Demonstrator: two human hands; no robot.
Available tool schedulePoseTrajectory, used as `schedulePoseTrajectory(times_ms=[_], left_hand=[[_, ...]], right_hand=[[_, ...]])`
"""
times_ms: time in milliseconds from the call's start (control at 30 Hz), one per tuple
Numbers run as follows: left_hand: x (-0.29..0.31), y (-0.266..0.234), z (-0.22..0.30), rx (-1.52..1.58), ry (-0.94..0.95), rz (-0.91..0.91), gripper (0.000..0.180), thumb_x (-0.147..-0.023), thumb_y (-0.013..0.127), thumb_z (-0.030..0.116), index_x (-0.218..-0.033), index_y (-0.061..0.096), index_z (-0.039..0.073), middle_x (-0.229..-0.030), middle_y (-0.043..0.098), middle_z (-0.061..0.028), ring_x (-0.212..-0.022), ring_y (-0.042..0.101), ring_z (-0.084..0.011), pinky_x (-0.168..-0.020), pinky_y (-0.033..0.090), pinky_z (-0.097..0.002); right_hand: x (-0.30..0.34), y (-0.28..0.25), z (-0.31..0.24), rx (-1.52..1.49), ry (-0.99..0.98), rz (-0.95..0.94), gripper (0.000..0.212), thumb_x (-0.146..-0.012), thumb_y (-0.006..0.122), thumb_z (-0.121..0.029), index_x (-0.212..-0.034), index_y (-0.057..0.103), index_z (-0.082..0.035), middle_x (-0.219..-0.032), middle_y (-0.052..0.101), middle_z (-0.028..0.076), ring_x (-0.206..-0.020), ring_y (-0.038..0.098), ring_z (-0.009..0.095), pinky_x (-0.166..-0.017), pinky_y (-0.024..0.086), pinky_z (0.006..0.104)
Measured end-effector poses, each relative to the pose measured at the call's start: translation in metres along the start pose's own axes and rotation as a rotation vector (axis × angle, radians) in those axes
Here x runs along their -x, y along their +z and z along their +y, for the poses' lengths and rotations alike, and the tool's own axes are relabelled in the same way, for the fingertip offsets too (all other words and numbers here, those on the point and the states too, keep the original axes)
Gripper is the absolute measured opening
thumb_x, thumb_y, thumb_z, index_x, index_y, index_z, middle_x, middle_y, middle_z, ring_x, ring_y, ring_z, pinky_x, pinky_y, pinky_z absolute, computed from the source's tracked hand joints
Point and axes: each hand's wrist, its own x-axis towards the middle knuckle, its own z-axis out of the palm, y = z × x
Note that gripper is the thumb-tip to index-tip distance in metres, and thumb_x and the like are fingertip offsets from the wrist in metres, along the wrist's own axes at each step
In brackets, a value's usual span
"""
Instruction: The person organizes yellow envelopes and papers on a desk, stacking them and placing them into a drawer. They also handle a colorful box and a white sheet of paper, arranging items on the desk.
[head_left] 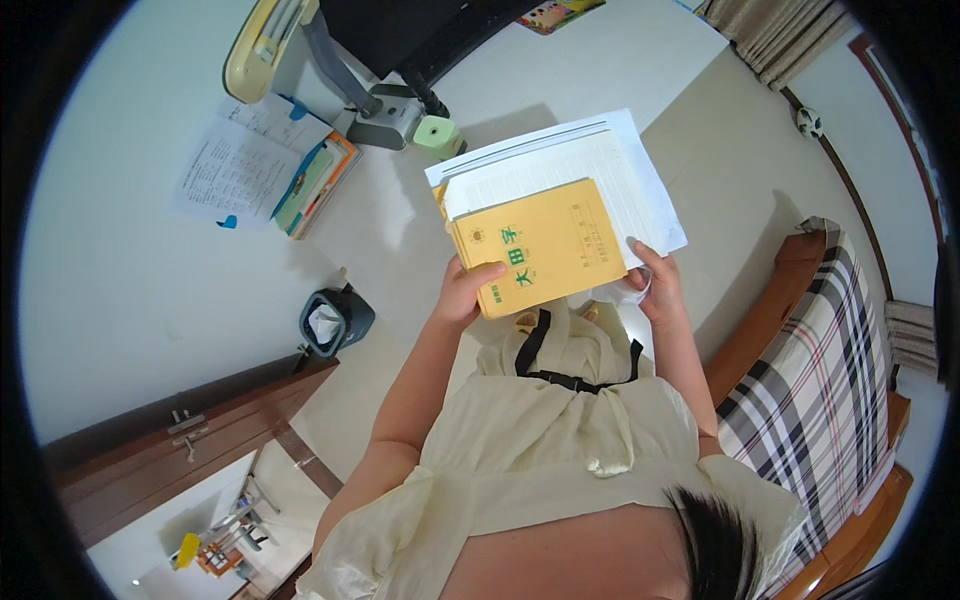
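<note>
The white bench (600,75) is occupying the 12 to 1 o'clock area. It is carrying a monitor (390,40) at 11 o'clock, a lamp (252,60) between 10 and 11 o'clock, a green box (437,137) near 12 o'clock and a row of books (325,185) at 10 o'clock. Handwritten papers (235,165) are lying beside the books, toward 9 o'clock. A bin (348,318) is standing on the pale floor (715,130) at 9 o'clock. A door (170,450) is filling 8 o'clock, a bed (800,385) is lying between 3 and 4 o'clock, and a curtain (780,40) is hanging between 1 and 2 o'clock.

The booklet (550,245) is resting near the centre, toward 1 o'clock, in front of the body. Its yellow cover is facing up, showing large green characters, a small round emblem and ruled lines. Layered edges are showing on its 9 o'clock side; the number of copies cannot be told. White sheets (640,190) are projecting from under it toward 12 and 2 o'clock, bearing fine print.

The left grip (460,290) is closing on the booklet's 9 o'clock edge, thumb flat on the cover. The right grip (660,285) is pinching the sheets at their 4 o'clock edge, thumb on top; its fingers are partly hidden.

The booklet and sheets are presenting flat, rectangular paper forms. The bin is showing dark, smooth walls and a crumpled white liner. The bed is combining brown wood with a plaid cloth; the curtain is falling in beige folds.
</note>
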Motion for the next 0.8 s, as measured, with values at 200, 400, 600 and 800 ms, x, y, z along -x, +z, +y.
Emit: schedulePoseTrajectory(times_ms=[200,400,600,800], left_hand=[[0.029,-0.055,0.004,0.045,-0.072,0.060,0.040,-0.077,0.057,0.003,-0.116,0.047,-0.003,-0.107,0.058,-0.0131,-0.095,0.060,-0.0231,-0.080,0.050,-0.0353],[0.049,-0.086,0.000,0.084,-0.106,0.093,0.041,-0.078,0.058,0.003,-0.116,0.046,-0.003,-0.109,0.057,-0.0133,-0.096,0.060,-0.0237,-0.081,0.050,-0.0356],[0.065,-0.095,-0.003,0.055,-0.052,0.097,0.041,-0.078,0.058,0.004,-0.117,0.046,-0.002,-0.110,0.057,-0.0128,-0.097,0.059,-0.0230,-0.082,0.049,-0.0348],[0.085,-0.086,-0.007,0.075,0.009,0.116,0.042,-0.079,0.057,0.005,-0.119,0.045,-0.002,-0.111,0.056,-0.0120,-0.099,0.057,-0.0218,-0.082,0.048,-0.0336]], right_hand=[[0.019,0.032,0.042,-0.051,0.030,-0.108,0.041,-0.080,0.061,-0.019,-0.112,0.045,0.001,-0.072,0.054,0.004,-0.042,0.035,0.005,-0.040,0.029,0.0190],[0.033,0.064,0.088,-0.007,0.108,-0.099,0.030,-0.079,0.063,-0.013,-0.103,0.049,-0.001,-0.068,0.050,0.001,-0.044,0.037,0.006,-0.040,0.028,0.0198],[0.036,0.077,0.106,0.025,0.189,-0.127,0.027,-0.079,0.061,-0.013,-0.101,0.050,-0.003,-0.065,0.048,0.000,-0.043,0.035,0.005,-0.040,0.025,0.0200],[0.031,0.073,0.106,0.005,0.253,-0.206,0.022,-0.080,0.061,-0.010,-0.098,0.051,-0.002,-0.066,0.049,0.000,-0.044,0.037,0.007,-0.040,0.027,0.0214]])
